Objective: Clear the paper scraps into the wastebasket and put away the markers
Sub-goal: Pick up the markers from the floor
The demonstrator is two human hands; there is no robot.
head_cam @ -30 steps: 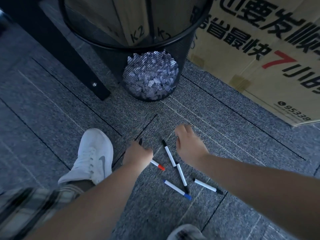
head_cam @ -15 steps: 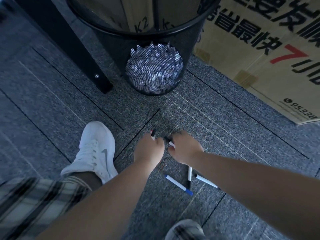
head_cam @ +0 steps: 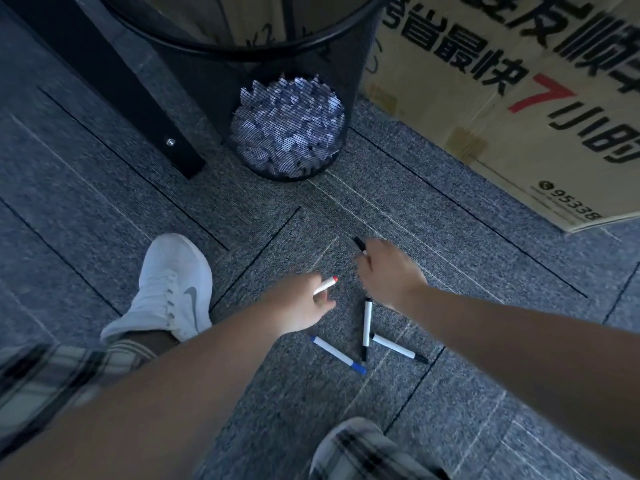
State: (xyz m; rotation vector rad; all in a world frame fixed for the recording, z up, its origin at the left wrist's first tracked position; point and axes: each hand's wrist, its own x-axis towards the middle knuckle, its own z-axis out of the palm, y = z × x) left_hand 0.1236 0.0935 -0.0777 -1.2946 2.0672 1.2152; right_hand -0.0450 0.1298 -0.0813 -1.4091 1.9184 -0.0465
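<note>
Cardboard box [head_cam: 519,109]: you're looking at big black Chinese characters; 最快 reads clearly, the rest is cut off or blurred.
Box, red print: a large "7", with 小 beside it.
Box, lower corner: "95338" next to a small round logo.
White shoe [head_cam: 173,289]: a grey swoosh mark on its side.

Single head-worn wide-angle view — looks steeply down and forward over both forearms onto grey carpet [head_cam: 104,188]; mesh wastebasket [head_cam: 287,133] at top edge, cardboard box [head_cam: 519,98] upper right — close range.
</note>
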